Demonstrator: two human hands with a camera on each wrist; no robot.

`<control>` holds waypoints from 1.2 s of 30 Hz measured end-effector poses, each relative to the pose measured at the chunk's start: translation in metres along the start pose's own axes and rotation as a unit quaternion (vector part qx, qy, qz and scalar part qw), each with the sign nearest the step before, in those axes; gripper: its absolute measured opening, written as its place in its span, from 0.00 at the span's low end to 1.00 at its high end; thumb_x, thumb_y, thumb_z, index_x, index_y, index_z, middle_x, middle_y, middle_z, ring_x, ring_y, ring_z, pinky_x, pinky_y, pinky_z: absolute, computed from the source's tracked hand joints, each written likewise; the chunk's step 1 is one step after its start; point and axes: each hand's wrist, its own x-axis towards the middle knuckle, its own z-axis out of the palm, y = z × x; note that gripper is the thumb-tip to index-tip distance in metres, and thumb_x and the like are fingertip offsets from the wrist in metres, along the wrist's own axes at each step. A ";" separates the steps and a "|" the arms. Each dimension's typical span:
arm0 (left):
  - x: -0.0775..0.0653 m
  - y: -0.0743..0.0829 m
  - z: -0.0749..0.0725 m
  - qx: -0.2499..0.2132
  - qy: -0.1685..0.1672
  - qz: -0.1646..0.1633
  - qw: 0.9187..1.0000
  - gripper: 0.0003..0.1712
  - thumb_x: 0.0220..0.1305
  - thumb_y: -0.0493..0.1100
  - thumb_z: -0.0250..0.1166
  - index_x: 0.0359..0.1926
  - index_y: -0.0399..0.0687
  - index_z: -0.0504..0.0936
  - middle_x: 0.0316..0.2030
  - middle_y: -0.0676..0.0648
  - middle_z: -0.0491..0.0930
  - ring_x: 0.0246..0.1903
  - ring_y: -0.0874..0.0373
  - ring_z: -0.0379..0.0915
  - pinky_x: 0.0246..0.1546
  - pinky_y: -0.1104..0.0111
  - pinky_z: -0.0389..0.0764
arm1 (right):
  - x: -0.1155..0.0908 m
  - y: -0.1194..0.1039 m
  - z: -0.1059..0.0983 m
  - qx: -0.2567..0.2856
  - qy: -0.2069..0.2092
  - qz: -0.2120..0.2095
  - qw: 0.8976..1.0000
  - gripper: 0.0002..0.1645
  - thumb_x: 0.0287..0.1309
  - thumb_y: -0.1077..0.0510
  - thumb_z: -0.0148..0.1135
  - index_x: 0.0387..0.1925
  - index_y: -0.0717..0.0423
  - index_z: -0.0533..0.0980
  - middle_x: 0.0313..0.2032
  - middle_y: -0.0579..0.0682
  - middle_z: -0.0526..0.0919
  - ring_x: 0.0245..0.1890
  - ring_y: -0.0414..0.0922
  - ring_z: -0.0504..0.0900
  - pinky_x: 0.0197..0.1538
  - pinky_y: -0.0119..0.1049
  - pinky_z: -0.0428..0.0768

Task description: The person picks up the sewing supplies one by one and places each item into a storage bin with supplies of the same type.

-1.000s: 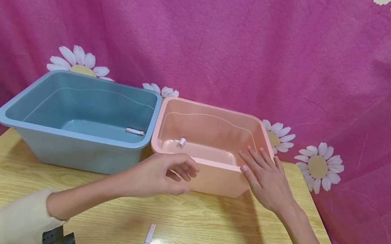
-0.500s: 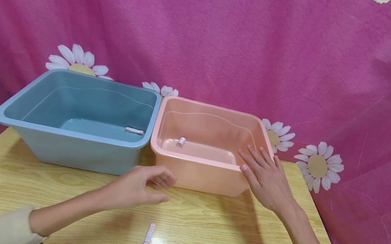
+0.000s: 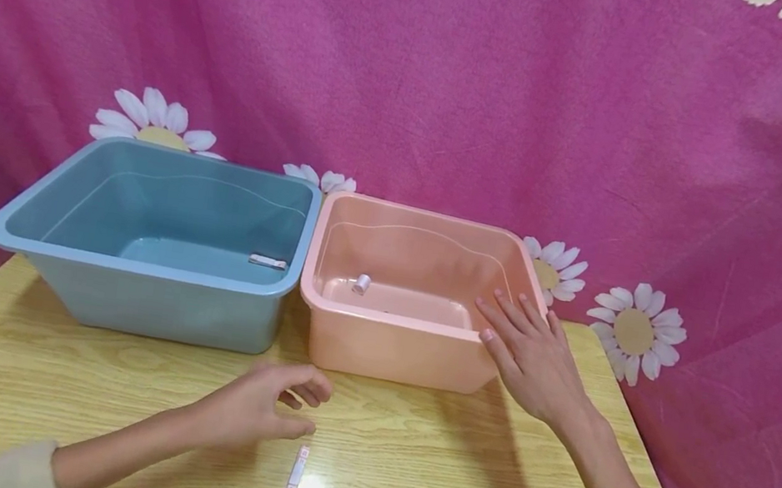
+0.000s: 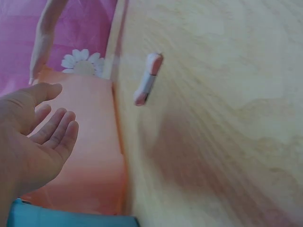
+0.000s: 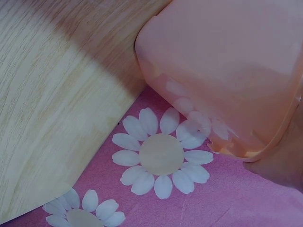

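Observation:
My left hand (image 3: 253,407) is over the table in front of the tubs, holding nothing. Its fingers are loosely bent, with the thumb apart from them. Just below it in the head view lies a small, narrow pink-and-white strip (image 3: 295,477), which the left wrist view shows as a pink bar (image 4: 149,79) with a pale middle. My right hand (image 3: 538,365) rests with spread fingers on the right front corner of the pink tub (image 3: 405,356). Inside that tub is a small whitish cylinder (image 3: 361,283).
A blue tub (image 3: 169,308) stands left of the pink one, a small silvery-white flat piece (image 3: 268,262) on its floor. Both tubs sit at the back of the wood-grain table (image 3: 418,467), against a magenta curtain (image 3: 417,71) with daisies.
My left hand has drawn back from the pink tub's front, moving left and down toward the pink-and-white strip. My right hand has stayed on the tub's corner.

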 end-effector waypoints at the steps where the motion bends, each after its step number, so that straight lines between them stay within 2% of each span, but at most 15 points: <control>1: -0.001 -0.002 0.001 -0.005 -0.007 0.000 1.000 0.16 0.61 0.35 0.71 0.50 0.42 0.80 0.46 0.47 0.81 0.48 0.45 0.79 0.50 0.62 0.80 | 0.000 0.000 0.000 0.000 0.001 0.000 1.000 0.28 0.76 0.45 0.45 0.71 0.48 0.68 0.71 0.54 0.65 0.73 0.60 0.54 0.69 0.67 0.47; 5: -0.002 -0.011 0.004 -0.019 -0.033 -0.001 0.999 0.17 0.62 0.35 0.71 0.51 0.38 0.80 0.48 0.42 0.81 0.49 0.43 0.79 0.51 0.62 0.80 | 0.000 0.000 0.001 0.001 0.003 -0.001 1.000 0.28 0.77 0.45 0.45 0.71 0.49 0.69 0.72 0.53 0.65 0.73 0.60 0.54 0.69 0.67 0.48; 15: -0.006 -0.027 0.013 -0.031 -0.079 -0.015 0.996 0.19 0.61 0.35 0.71 0.53 0.38 0.81 0.50 0.44 0.82 0.50 0.50 0.79 0.51 0.62 0.80 | -0.001 0.001 0.002 -0.002 0.003 0.000 1.000 0.28 0.76 0.45 0.45 0.71 0.49 0.69 0.71 0.54 0.66 0.73 0.61 0.55 0.69 0.67 0.48; 24: -0.005 -0.036 0.014 -0.010 -0.085 -0.008 0.996 0.18 0.60 0.35 0.72 0.51 0.40 0.82 0.47 0.48 0.84 0.49 0.54 0.80 0.51 0.65 0.80 | 0.000 0.001 0.001 -0.002 -0.004 0.004 1.000 0.29 0.76 0.44 0.44 0.72 0.48 0.68 0.72 0.53 0.64 0.74 0.60 0.54 0.69 0.67 0.47; 27: -0.005 -0.038 0.015 -0.013 -0.094 -0.011 0.995 0.17 0.60 0.34 0.71 0.51 0.40 0.82 0.47 0.48 0.83 0.50 0.55 0.80 0.51 0.65 0.79 | 0.000 0.001 0.001 -0.002 -0.006 0.004 1.000 0.29 0.76 0.44 0.44 0.72 0.47 0.67 0.72 0.53 0.64 0.74 0.60 0.53 0.70 0.67 0.47; 31: -0.005 -0.039 0.017 0.005 -0.112 -0.012 0.994 0.16 0.59 0.31 0.70 0.49 0.45 0.84 0.47 0.53 0.82 0.50 0.60 0.78 0.53 0.67 0.78 | 0.000 0.001 0.000 -0.002 -0.008 0.006 1.000 0.29 0.76 0.44 0.44 0.72 0.47 0.67 0.72 0.52 0.63 0.74 0.60 0.53 0.70 0.66 0.46; 36: -0.004 -0.041 0.019 0.036 -0.130 0.007 0.991 0.16 0.60 0.28 0.67 0.46 0.49 0.85 0.46 0.59 0.80 0.49 0.66 0.75 0.52 0.69 0.76 | -0.001 0.001 0.000 0.000 -0.009 0.008 1.000 0.29 0.76 0.43 0.44 0.73 0.46 0.66 0.73 0.52 0.63 0.74 0.60 0.53 0.70 0.66 0.46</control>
